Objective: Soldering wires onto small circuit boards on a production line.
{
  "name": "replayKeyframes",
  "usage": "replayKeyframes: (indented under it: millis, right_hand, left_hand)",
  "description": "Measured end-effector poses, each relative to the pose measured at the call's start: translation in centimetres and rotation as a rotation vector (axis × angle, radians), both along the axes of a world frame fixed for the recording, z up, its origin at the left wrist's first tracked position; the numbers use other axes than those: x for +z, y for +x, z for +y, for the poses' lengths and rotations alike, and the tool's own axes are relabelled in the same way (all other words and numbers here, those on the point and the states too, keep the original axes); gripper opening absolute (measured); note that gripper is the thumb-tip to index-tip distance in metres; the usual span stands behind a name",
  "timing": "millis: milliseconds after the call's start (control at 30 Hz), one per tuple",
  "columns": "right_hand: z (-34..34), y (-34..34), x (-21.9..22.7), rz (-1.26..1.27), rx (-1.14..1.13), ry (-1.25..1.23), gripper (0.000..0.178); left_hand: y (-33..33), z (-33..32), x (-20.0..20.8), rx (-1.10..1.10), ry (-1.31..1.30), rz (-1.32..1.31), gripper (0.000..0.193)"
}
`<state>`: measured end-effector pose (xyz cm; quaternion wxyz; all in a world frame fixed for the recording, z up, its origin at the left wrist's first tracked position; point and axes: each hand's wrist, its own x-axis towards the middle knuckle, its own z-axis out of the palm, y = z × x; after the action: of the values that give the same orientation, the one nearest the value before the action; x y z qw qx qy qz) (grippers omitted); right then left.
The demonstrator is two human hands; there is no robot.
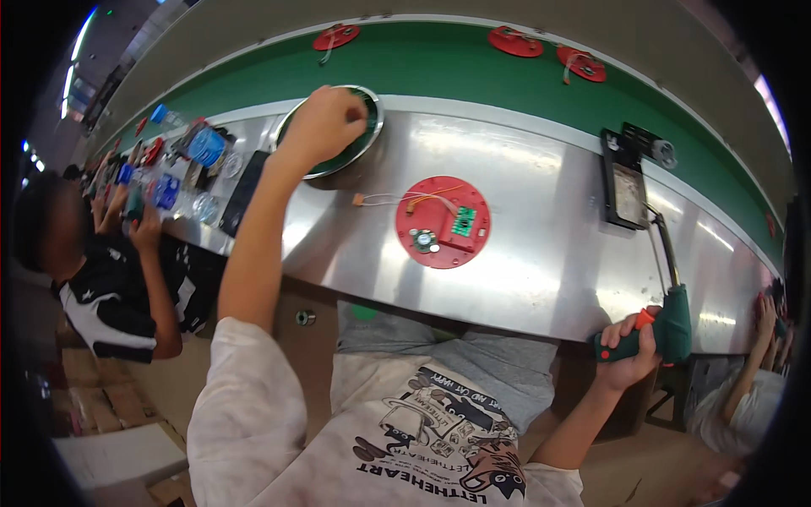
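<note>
Our left hand (325, 122) reaches clenched into the round dish (372, 127); our right hand (627, 348) grips the green driver (672, 325); a red disc (442, 221) carries a green board.

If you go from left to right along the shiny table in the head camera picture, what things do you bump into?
Blue and red parts pile → black flat slab → round metal bowl with the left hand in it → red round disc → black stand → green power tool in the right hand.

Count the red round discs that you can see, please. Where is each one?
4. One red disc lies on the steel table before the person. Three lie on the green belt: far left, middle, right. More may be hidden.
</note>
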<state>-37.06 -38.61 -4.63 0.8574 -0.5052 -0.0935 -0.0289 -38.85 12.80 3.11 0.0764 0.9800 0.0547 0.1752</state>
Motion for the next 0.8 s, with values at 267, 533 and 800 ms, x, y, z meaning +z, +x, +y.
replayKeyframes:
  millis: [267,533,800]
  right_hand:
    - [-0.3,0.1,-0.3,0.029,-0.009,0.008,0.036]
    - [-0.3,0.1,-0.5,0.016,-0.006,0.016,0.036]
    - [-0.2,-0.1,-0.3,0.009,-0.009,-0.003,0.035]
  left_hand:
    - [1.0,-0.3,-1.2,0.010,0.054,0.140,0.009]
    - [1.3,0.1,-1.1,0.005,-0.073,0.069,0.013]
    - [1.3,0.4,-0.6,-0.170,-0.187,-0.427,0.014]
